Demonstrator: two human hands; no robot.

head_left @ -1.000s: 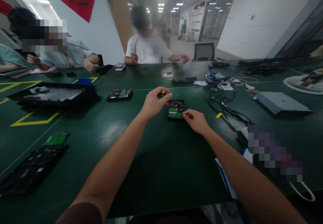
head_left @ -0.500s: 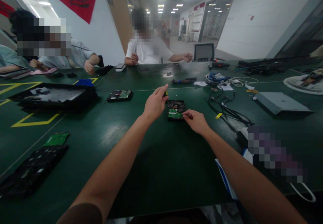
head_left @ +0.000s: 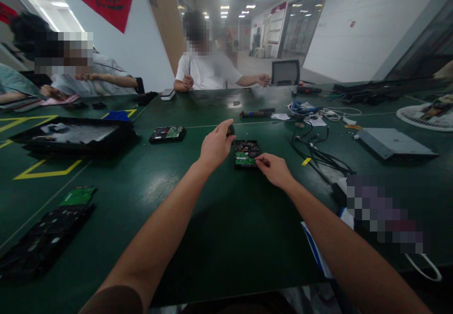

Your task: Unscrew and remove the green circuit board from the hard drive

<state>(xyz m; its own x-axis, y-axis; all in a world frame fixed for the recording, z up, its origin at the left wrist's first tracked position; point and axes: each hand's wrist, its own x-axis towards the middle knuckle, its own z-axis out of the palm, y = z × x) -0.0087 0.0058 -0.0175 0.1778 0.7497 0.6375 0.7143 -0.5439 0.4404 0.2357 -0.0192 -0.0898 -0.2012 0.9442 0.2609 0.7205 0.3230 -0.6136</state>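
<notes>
An open hard drive (head_left: 247,148) with a green circuit board (head_left: 244,158) at its near side lies on the dark green table (head_left: 226,238) in front of me. My left hand (head_left: 216,145) is at its far left corner, fingers closed round a black-and-yellow handle (head_left: 230,129) that looks like a screwdriver's; its shaft is not visible. My right hand (head_left: 272,169) is closed in a pinch at the drive's near right corner, fingertips against the board's edge. Whether a small part sits between those fingertips is too small to make out.
Another hard drive (head_left: 167,134) lies left, beyond a black drive stack (head_left: 46,238). A black tray (head_left: 78,137) stands far left. On the right are cables (head_left: 313,149), a grey metal box (head_left: 396,143) and a white fan grille (head_left: 424,118). Two people sit opposite.
Both my hands keep nearly the same place at the drive; the handle in my left hand appears slightly turned. The person at the left has raised a hand from the table towards the head.
</notes>
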